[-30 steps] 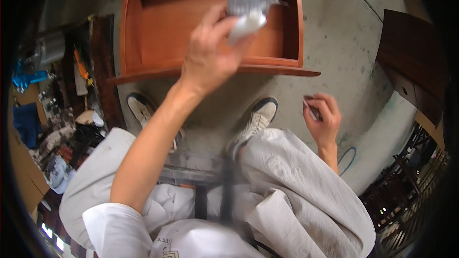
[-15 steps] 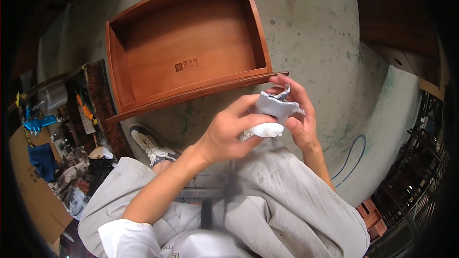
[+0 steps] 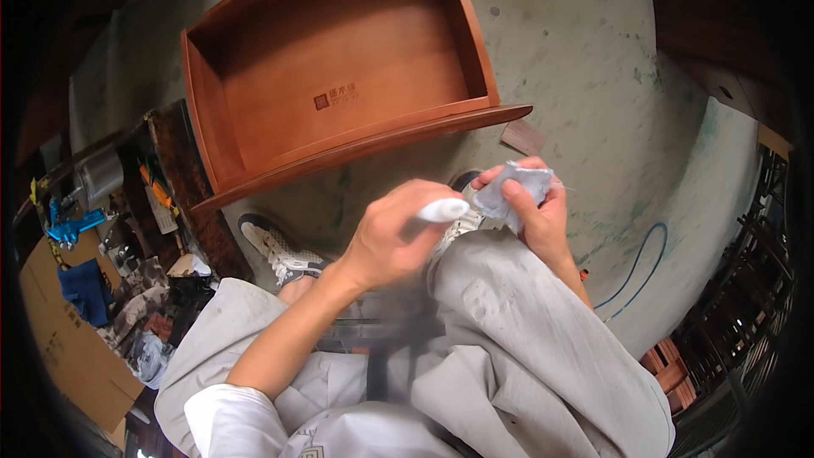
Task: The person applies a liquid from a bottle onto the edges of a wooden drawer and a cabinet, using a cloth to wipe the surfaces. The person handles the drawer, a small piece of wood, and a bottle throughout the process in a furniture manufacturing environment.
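Observation:
My left hand (image 3: 392, 227) is wrapped round a small white squeeze bottle (image 3: 444, 209), seen nearly end-on with its narrow tip pointing right. A folded light-grey cloth (image 3: 512, 190) with frayed edges is pinched between the thumb and fingers of my right hand (image 3: 543, 210). The two hands are apart, above my right knee. Just beyond them lies a reddish-brown wooden drawer (image 3: 373, 146), its inside facing up and a dark mark stamped on its bottom. Neither hand touches the drawer.
A small reddish-brown flat piece (image 3: 523, 136) lies on the concrete floor by the drawer's right corner. At left stands a cluttered stand with a blue spray gun (image 3: 76, 225) and rags. A thin blue hose (image 3: 638, 276) loops at right. Dark wooden furniture (image 3: 716, 25) stands far right.
My hands have drawn apart: the left has moved away to the left with the white bottle, while the cloth stays in my right hand. The view has shifted slightly.

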Demonstrator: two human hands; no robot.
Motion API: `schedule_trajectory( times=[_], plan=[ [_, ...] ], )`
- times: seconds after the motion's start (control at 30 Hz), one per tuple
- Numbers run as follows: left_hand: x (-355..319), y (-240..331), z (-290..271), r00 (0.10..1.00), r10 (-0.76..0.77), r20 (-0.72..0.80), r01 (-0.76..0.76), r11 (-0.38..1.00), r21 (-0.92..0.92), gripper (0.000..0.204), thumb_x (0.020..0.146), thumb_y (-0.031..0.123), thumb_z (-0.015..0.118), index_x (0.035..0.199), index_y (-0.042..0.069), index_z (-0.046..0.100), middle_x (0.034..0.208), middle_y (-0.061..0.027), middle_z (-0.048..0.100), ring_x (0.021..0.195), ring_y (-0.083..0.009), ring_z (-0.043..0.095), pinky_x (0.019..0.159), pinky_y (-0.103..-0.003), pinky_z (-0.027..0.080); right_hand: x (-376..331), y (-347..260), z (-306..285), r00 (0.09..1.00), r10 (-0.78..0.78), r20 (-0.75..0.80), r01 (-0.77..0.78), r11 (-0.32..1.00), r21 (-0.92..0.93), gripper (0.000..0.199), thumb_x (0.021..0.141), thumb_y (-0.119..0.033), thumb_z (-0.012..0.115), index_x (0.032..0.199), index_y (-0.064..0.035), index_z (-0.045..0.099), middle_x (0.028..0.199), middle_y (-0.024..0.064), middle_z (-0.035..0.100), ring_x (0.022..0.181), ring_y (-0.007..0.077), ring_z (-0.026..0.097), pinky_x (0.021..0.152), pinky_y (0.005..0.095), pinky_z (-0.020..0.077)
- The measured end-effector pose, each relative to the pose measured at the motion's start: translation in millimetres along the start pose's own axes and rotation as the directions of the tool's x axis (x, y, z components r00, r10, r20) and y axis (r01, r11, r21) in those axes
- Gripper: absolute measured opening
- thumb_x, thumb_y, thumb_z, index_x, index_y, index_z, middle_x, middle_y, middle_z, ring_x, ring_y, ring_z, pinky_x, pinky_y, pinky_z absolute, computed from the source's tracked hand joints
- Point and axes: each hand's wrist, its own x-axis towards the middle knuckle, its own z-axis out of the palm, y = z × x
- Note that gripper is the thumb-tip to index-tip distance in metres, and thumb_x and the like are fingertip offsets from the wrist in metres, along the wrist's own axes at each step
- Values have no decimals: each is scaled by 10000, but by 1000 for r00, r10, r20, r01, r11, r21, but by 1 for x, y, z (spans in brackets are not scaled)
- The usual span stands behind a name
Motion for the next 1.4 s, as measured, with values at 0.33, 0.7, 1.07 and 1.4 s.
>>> schedule_trajectory(
  times=[0.33, 0.7, 1.07, 1.4],
  plan=[
    [-4, -3, 2, 917, -397, -34, 390, 911, -132, 197, 972, 145, 692, 1107, 8, 646, 948, -56, 749, 800, -108, 666, 731, -257, 525, 15, 14, 13, 995, 84, -57, -85, 996, -21, 218, 952, -171, 736, 1081, -10, 666, 959, 55, 727, 869, 102, 670, 785, 268, 543],
    [7, 4, 7, 845, -534, -37, 516, 831, -209, 242, 1016, 251, 645, 1030, 10, 643, 798, -50, 697, 695, -106, 630, 665, -256, 505, 24, 28, 21, 965, -23, -260, -18, 987, -157, 232, 929, -211, 789, 1019, -23, 687, 895, -12, 684, 793, 50, 595, 721, 232, 494],
    [12, 7, 7, 779, -626, -18, 606, 761, -233, 278, 1028, 281, 621, 1030, 3, 638, 748, -45, 680, 656, -102, 617, 630, -255, 494, 35, 31, 34, 953, -143, -268, 75, 966, -247, 225, 933, -225, 785, 977, -25, 693, 804, -42, 653, 702, 30, 539, 631, 217, 446],
    [12, 4, 11, 786, -617, -23, 594, 766, -246, 288, 1033, 297, 620, 1038, 10, 637, 741, -41, 680, 650, -98, 616, 623, -250, 492, 38, 35, 37, 942, -166, -291, 91, 962, -256, 205, 931, -212, 782, 954, -29, 693, 802, -38, 659, 706, 35, 543, 644, 225, 457]
  ],
)
